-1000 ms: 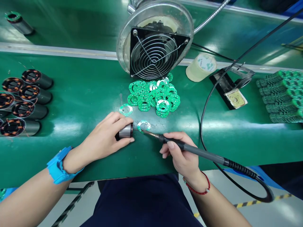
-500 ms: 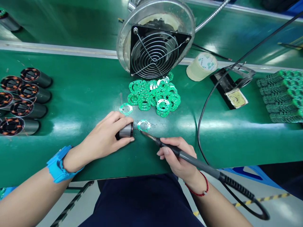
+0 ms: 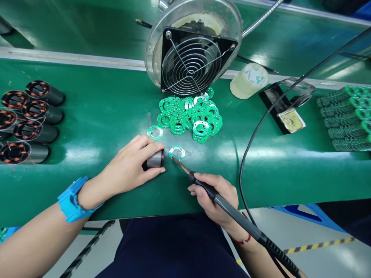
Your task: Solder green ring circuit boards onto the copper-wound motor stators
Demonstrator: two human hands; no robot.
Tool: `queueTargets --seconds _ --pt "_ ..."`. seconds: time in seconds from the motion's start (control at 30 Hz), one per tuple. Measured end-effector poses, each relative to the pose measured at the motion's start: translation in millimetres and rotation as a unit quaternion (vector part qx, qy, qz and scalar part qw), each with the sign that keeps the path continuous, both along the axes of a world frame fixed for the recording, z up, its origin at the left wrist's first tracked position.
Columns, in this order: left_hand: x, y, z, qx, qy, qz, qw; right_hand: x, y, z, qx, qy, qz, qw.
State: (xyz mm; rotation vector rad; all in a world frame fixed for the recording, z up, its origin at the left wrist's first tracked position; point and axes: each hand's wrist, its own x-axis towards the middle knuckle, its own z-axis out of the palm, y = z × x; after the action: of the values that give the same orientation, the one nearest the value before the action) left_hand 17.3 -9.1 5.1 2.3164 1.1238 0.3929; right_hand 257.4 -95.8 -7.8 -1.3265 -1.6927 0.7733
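1. Right hand [image 3: 213,195] pinches the iron [image 3: 236,213], its handle swung nearer the body than a second ago; the tip [image 3: 180,165] remains by the ring [image 3: 182,152], contact unclear.
2. Left hand [image 3: 136,164] grips the core [image 3: 155,159], unmoved on the bench [image 3: 290,173].
3. Seemingly, only the iron's angle is being adjusted.
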Motion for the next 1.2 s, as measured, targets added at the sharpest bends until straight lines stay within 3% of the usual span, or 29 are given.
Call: queueTargets --seconds 0.27,0.37,0.63,0.77,0.87,1.03,1.2 --pt "0 0 0.1 0.004 -0.004 -0.003 1.000 0 -1 0.2 0.020 0.019 -0.027 0.999" --pt "1 0 0.0 0.016 0.001 -0.009 1.000 -1 5 2.4 0.009 0.013 0.008 1.000" --pt "-1 0 0.5 0.024 0.006 -0.017 1.000 -16 27 1.2 0.049 -0.177 0.085 0.979" --pt "-1 0 0.1 0.023 0.006 -0.019 1.000 -17 30 1.4 0.059 -0.199 0.087 0.974" --pt "1 -1 1.7 0.006 0.008 -0.004 1.000 -16 28 4.0 0.064 -0.188 0.051 0.979" --pt "6 -4 10.6 -0.112 -0.052 0.080 0.989 -21 23 3.1 0.026 -0.156 -0.001 0.987" --pt "6 -8 14.9 -0.307 -0.188 0.076 0.930 -34 26 4.9 -0.005 -0.013 -0.055 0.998"
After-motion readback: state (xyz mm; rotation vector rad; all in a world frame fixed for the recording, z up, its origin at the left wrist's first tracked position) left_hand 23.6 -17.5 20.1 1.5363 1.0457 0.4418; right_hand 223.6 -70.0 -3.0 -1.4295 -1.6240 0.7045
